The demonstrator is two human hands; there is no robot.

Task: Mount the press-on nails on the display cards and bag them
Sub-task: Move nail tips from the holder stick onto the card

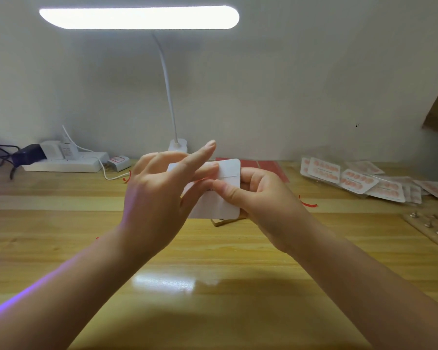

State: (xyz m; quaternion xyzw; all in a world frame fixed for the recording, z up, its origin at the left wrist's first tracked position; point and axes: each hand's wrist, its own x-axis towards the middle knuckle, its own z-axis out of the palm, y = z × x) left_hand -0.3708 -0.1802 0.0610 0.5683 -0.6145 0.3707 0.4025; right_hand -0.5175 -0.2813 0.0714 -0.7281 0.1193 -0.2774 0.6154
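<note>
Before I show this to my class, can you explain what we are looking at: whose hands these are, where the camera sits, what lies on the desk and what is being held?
There is no machine here. A person wears a camera on the head, so the single picture looks forward and down at their own hands. Both hands hold a white display card above the wooden desk. The right hand has the card in its grip, thumb on its face; the left hand pinches at its left edge, forefinger raised. At the right lies a pile of bagged cards of pink nails. At the back stand a desk lamp and a power strip, with red sheets behind the card.
</note>
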